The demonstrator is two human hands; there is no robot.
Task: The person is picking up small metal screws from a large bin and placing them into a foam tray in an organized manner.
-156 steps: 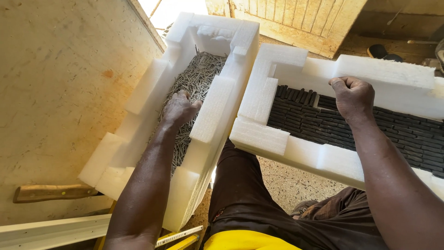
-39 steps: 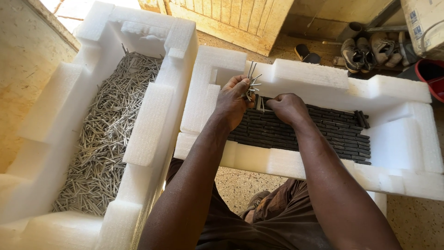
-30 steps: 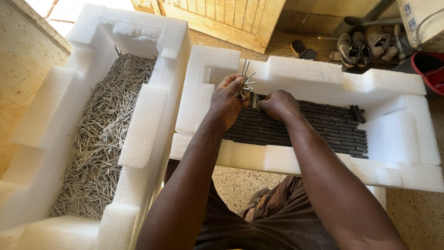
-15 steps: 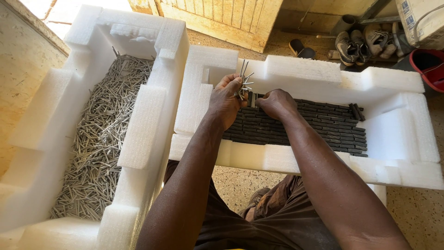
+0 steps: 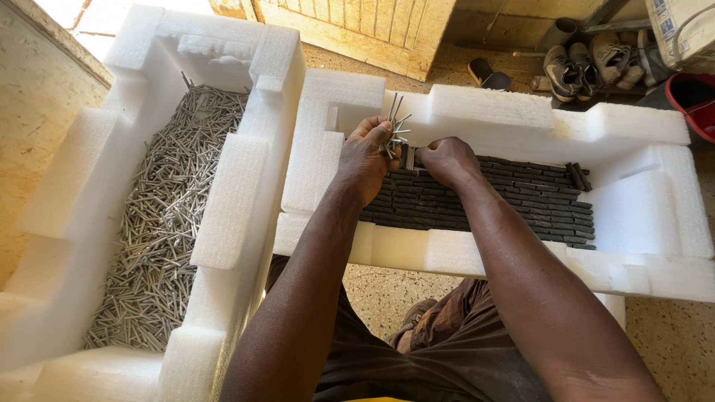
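Over the right-hand foam tray [image 5: 484, 108], both my hands meet at its far-left corner. My left hand [image 5: 365, 160] is clenched around a small bundle of metal pins [image 5: 395, 130], their tips fanning up past my knuckles toward the tray's back wall. My right hand [image 5: 445, 160] sits just beside it, fingers curled down onto the packed dark strips [image 5: 521, 205] that floor the tray; whether those fingers pinch a single pin I cannot tell, since they are turned away from me.

The bundle looks loosely splayed (a few pins stick out at odd angles), so I judge one could slip and fall among the dark strips, or drop over the tray's near rim onto my lap or the speckled floor [image 5: 380, 294], if my grip relaxes while the right hand draws from it.

Counting: two foam trays, the second one [image 5: 246, 201] left of the first and heaped with loose pins [image 5: 171, 216], far too many to count. In my fist, perhaps eight or so. Beyond the tray's far wall lie several shoes [image 5: 596, 63] and a red tub [image 5: 693, 100].
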